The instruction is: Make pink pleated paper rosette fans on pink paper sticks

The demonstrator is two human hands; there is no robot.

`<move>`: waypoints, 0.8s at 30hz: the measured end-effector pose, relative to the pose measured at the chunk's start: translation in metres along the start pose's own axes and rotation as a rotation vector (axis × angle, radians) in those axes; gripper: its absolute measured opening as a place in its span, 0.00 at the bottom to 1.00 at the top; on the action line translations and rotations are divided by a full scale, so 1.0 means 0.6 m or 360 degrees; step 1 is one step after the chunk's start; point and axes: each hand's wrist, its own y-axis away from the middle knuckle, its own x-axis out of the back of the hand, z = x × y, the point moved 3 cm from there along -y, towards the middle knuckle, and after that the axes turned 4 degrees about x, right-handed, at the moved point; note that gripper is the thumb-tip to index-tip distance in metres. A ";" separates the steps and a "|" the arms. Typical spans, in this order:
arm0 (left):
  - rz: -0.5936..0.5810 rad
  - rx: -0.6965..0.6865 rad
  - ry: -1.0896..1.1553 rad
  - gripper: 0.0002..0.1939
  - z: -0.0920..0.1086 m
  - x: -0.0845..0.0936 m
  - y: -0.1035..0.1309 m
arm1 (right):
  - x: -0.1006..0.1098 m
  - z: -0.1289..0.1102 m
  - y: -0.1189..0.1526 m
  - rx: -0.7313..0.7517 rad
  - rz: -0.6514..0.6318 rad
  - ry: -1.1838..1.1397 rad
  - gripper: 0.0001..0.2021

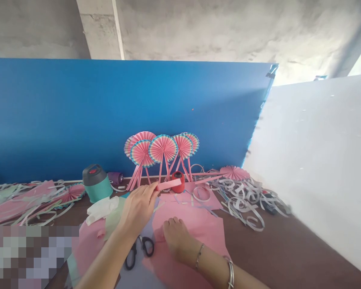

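My left hand (pixel 140 204) is raised over the table and pinches a narrow folded pink strip (pixel 169 184) that points to the right. Below and to the right of it, my right hand (pixel 175 235) rests on a large pink paper sheet (pixel 204 228), its fingers curled down; whatever may be under them is hidden. Black-handled scissors (pixel 148 246) lie left of my right hand, on lilac paper (pixel 138 277). Just behind the strip stands a red container (pixel 178 176) with a dark top.
Several pink pleated fans (pixel 163 148) lean against the blue panel (pixel 78 108). A teal and grey container (pixel 98 184) stands at left. Curled paper strips (pixel 243 200) pile up at right beside the white panel (pixel 325 160); more paper (pixel 33 196) covers the far left.
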 end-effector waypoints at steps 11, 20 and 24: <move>-0.0031 0.0015 0.0025 0.14 -0.001 0.002 0.000 | 0.009 0.005 -0.002 0.0288 0.0082 0.0031 0.16; -0.0002 0.0007 -0.0023 0.14 0.002 0.006 -0.001 | 0.030 0.031 0.000 0.0285 0.0246 -0.0544 0.11; 0.0027 -0.0047 -0.0075 0.15 0.005 0.007 -0.002 | 0.085 0.031 0.033 0.0338 0.0447 -0.0713 0.18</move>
